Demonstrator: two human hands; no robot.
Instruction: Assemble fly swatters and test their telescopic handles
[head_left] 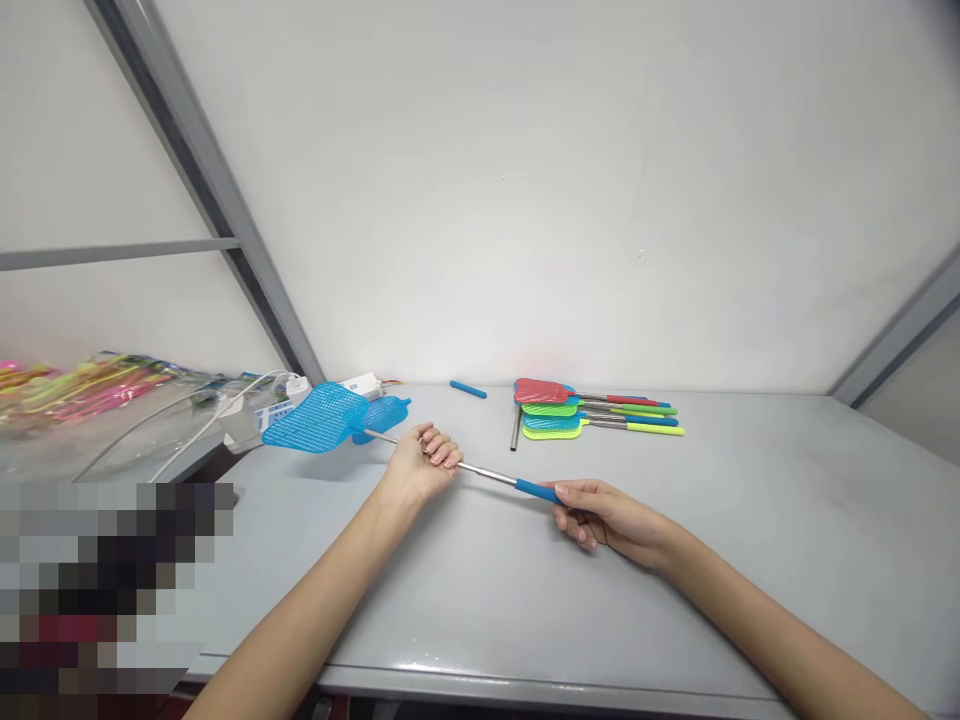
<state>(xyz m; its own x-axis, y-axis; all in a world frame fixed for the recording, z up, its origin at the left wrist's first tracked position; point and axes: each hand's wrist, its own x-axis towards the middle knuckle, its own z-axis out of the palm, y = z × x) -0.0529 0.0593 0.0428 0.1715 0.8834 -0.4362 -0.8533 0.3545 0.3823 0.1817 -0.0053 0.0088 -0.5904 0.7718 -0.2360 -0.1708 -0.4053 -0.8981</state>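
A blue fly swatter point(319, 418) with a metal rod and a blue handle is held above the table, tilted, its mesh head to the left. My left hand point(427, 462) is closed around the metal rod near the middle. Further right, my right hand point(604, 518) grips the blue handle, whose end is hidden by the fingers. Behind the held swatter's head shows a second blue mesh head point(384, 418). Beyond my hands lies a stack of swatters point(551, 425) in red, green, blue and yellow, handles to the right.
A loose blue handle grip point(469, 389) lies near the wall. A short metal tube point(515, 430) rests beside the stack. At the left are a power strip point(274, 415), white cables point(202, 430) and plastic-wrapped colourful items point(97, 385). The grey table point(487, 620) ends at a front edge.
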